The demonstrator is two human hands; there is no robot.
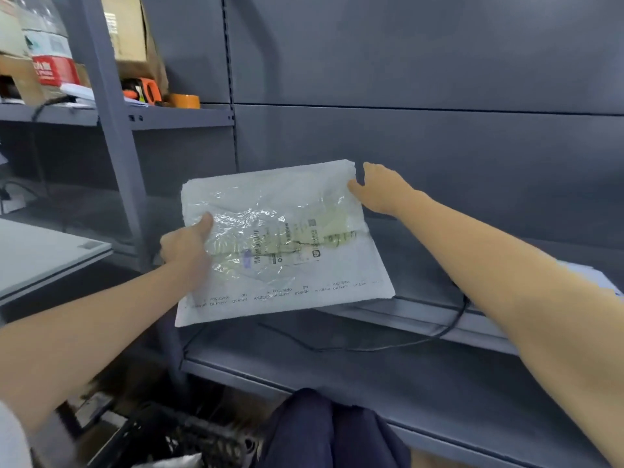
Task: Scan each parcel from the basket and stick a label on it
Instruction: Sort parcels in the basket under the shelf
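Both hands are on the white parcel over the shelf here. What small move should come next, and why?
Probably lower the parcel flat onto the grey shelf. The left hand and right hand hold it tilted above the shelf, printed barcode side up, and no scanner shows.

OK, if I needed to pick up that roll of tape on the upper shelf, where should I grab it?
The tape roll lies flat at the shelf's front edge. Probably best to pinch its outer rim from the front or above, since the orange tool sits close on its left.
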